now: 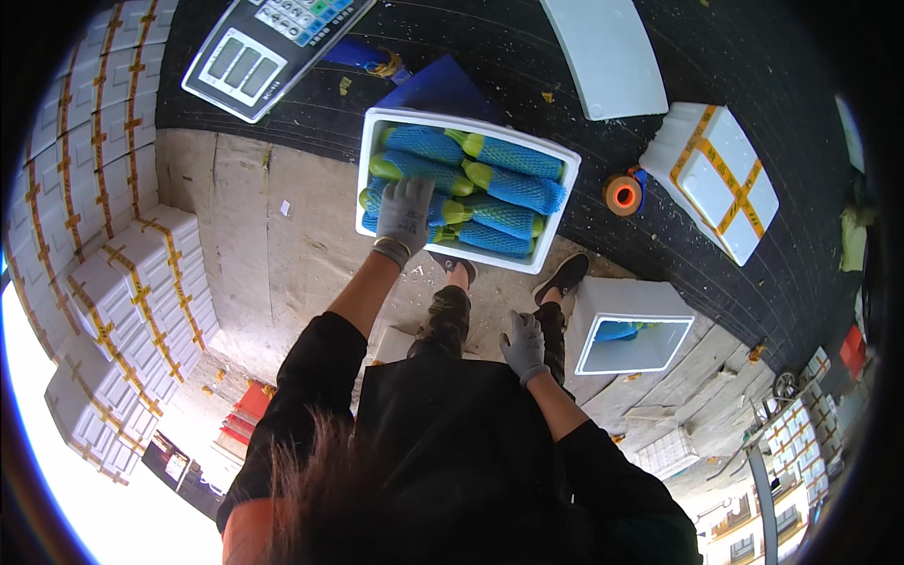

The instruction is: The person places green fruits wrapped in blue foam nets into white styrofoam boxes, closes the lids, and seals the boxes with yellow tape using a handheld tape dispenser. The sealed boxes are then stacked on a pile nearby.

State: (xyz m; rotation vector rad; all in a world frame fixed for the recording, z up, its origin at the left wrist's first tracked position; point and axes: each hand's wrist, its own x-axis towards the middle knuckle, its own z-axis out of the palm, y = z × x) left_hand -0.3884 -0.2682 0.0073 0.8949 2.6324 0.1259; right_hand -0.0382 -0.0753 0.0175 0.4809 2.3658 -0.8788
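A white foam box (462, 260) stands before me, packed with green produce in blue mesh sleeves (519, 191). My left hand (406, 210), in a grey glove, lies over the sleeved pieces at the box's left side. Its fingertips point away from me, and whether they grip a piece is hidden. Lower down, my right hand (525, 346), also gloved, hangs over my thigh with nothing in it and its thumb apart. Nearest to it on the right is a second foam box (635, 300), its opening towards me, with blue-sleeved produce (616, 330) inside.
A digital scale (265, 60) is at upper left on the dark work surface (508, 78). To the right are a foam lid (611, 56), a tape roll (623, 195) and a taped foam box (727, 180). Stacked taped boxes (138, 275) rise on the left.
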